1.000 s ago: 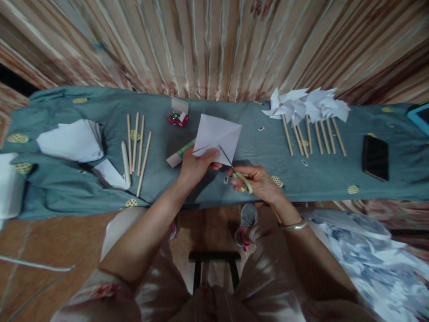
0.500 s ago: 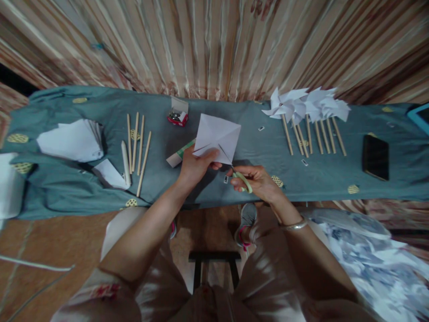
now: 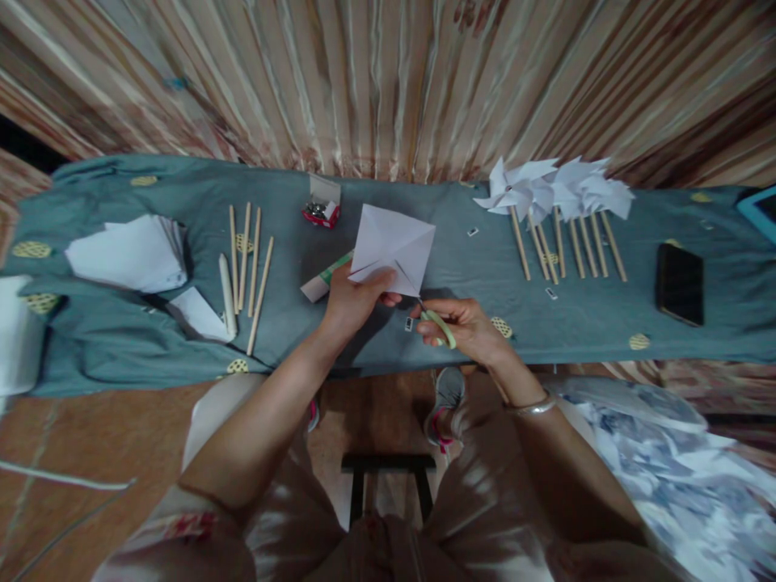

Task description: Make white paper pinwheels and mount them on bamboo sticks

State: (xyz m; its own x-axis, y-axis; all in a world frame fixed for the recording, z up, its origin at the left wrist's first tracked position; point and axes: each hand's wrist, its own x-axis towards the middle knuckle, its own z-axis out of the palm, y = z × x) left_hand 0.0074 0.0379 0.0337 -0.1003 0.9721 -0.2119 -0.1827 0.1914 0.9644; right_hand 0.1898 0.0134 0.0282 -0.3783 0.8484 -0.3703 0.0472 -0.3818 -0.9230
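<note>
My left hand pinches a square sheet of white paper by its near side, thumb on top. Creases cross the sheet, and dark slits run in from its near corners. In my right hand are scissors with pale green handles, fingers through the loops. Their blades meet the sheet's near right corner; how far apart the blades are I cannot tell. Behind my left hand lies a green and white box, partly covered. Farther back stands a small open red box with shiny metal bits inside.
Paper pinwheels on sticks lie at the right, near a black phone. Leftward are several wooden sticks, a white marker-like stick, and a paper stack. A bag of white paper pieces sits below the table's right side.
Almost nothing differs. The scissors and my right hand stay at the sheet's near right corner, and my left hand keeps the same hold.
</note>
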